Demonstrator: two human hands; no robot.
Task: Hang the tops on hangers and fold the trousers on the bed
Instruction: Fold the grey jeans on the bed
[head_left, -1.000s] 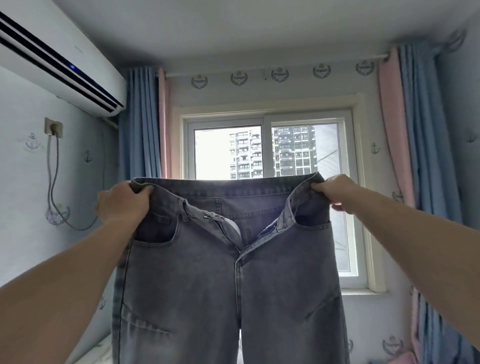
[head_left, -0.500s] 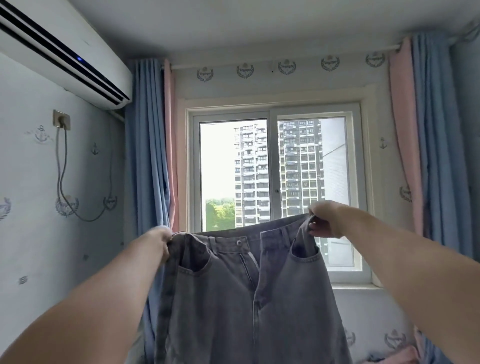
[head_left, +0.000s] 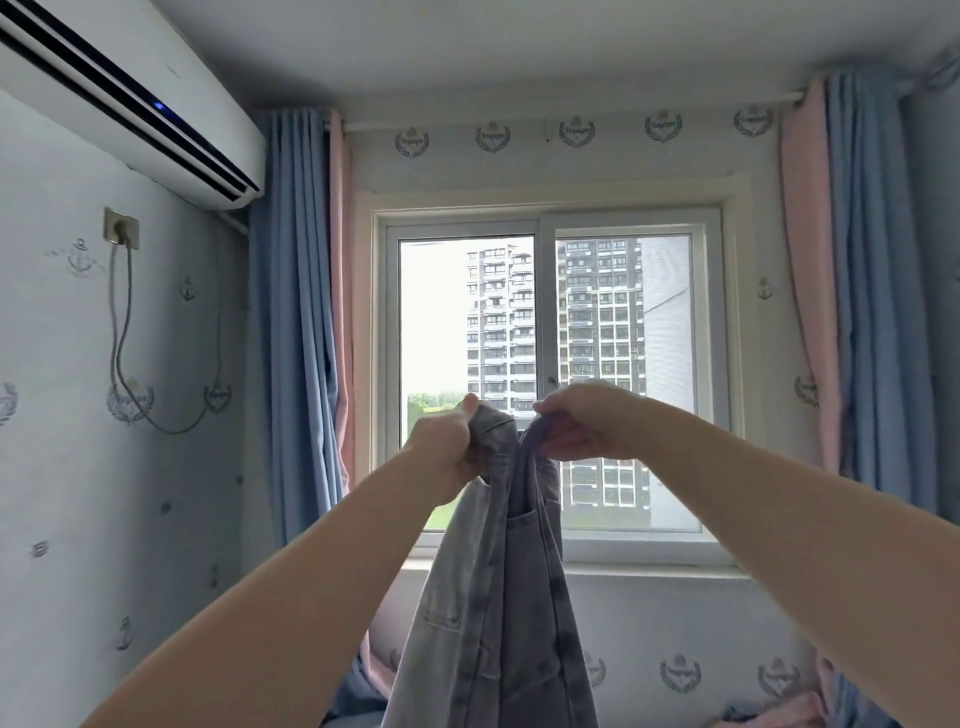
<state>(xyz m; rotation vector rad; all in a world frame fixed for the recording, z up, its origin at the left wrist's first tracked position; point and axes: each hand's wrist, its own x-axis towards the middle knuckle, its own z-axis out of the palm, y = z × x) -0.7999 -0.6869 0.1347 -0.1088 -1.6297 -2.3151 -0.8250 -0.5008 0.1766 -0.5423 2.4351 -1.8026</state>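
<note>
Left hand (head_left: 447, 441), right hand (head_left: 587, 422) pinch grey denim trousers (head_left: 511, 597)

Daylit window (head_left: 545, 374), blue-pink curtains (head_left: 301, 322), air conditioner (head_left: 119, 98).

A single head-worn, wide-angle view faces the window (head_left: 545, 364) almost square on. It is pitched level to slightly upward, so the ceiling (head_left: 519, 47) fills the band above the window and the sill (head_left: 597, 564) sits low in the frame. The lens bends lines toward the edges: the air conditioner (head_left: 119, 98), up and left of the window, slants steeply. The camera sits close to the arms, which enter from both lower corners. The left hand (head_left: 447, 447) and right hand (head_left: 587, 421) meet on the jeans (head_left: 509, 597) before the window's lower half. The window stands well beyond them, flanked by blue curtains (head_left: 291, 338).
</note>
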